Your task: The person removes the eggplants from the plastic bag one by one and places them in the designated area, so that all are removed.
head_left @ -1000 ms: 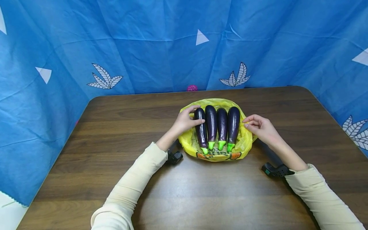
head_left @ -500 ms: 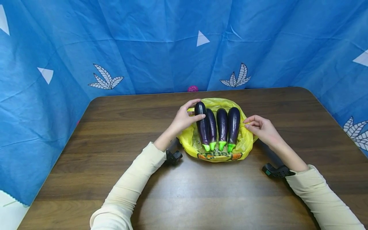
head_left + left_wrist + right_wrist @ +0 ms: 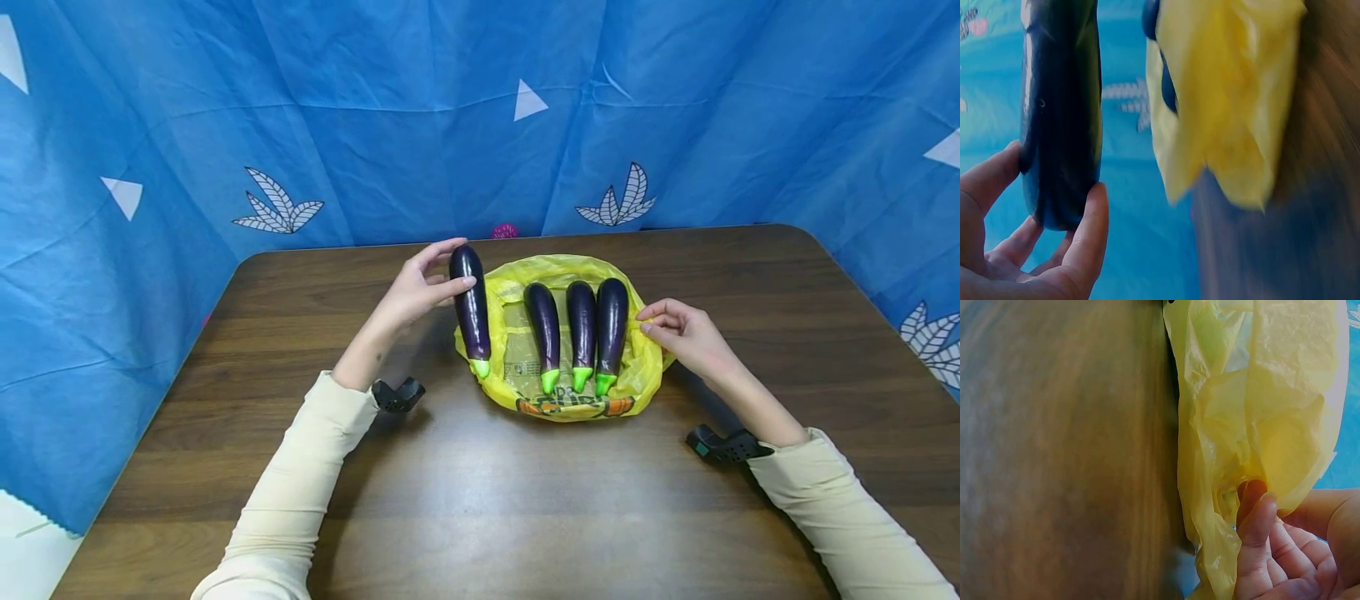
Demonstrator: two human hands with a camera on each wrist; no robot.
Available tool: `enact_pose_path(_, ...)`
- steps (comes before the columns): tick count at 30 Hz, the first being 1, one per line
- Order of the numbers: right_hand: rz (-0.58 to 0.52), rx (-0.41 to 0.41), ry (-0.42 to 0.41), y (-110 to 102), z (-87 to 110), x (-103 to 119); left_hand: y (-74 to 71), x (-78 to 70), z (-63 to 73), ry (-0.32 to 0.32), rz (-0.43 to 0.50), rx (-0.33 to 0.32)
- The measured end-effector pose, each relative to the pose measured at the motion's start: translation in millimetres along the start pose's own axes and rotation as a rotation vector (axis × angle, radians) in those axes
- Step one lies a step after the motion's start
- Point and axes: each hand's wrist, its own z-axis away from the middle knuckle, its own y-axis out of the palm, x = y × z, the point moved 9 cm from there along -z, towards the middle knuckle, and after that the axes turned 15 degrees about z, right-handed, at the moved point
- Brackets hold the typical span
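Note:
My left hand [image 3: 416,290] grips a dark purple eggplant [image 3: 470,304] near its rounded end, thumb and fingers on opposite sides. The eggplant is held up at the left rim of a yellow plastic bag [image 3: 517,287], its green stem end overlapping that rim in the head view. In the left wrist view the same eggplant [image 3: 1063,112] hangs apart from the bag [image 3: 1229,94]. Three more eggplants [image 3: 582,333] lie side by side in the opened bag, green ends toward me. My right hand [image 3: 684,333] pinches the bag's right edge; in its wrist view the fingertips [image 3: 1263,515] press the plastic.
The bag rests toward the back of a brown wooden table [image 3: 487,517]. A blue patterned cloth [image 3: 420,150] hangs behind the table and along its sides. A black wrist camera [image 3: 397,395] sits on the left wrist, another [image 3: 727,444] on the right.
The left hand has lifted the leftmost eggplant out from among the others and carried it left to the bag's rim. The right hand keeps its place on the bag.

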Motion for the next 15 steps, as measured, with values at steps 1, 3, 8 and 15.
enact_pose_path(1,0.000,0.000,0.000,0,0.0,0,-7.1,1.4,2.7,-0.018,-0.011,-0.009)
enact_pose_path(3,0.001,0.002,0.002,0,-0.1,0,-21.4,6.0,7.9,-0.055,-0.032,-0.031)
enact_pose_path(8,0.018,0.008,0.002,0,-0.1,0,-48.2,21.3,20.0,-0.135,-0.068,-0.079)
enact_pose_path(15,0.009,0.014,-0.003,1,-0.2,0,-53.3,45.9,24.3,-0.188,-0.170,-0.058)
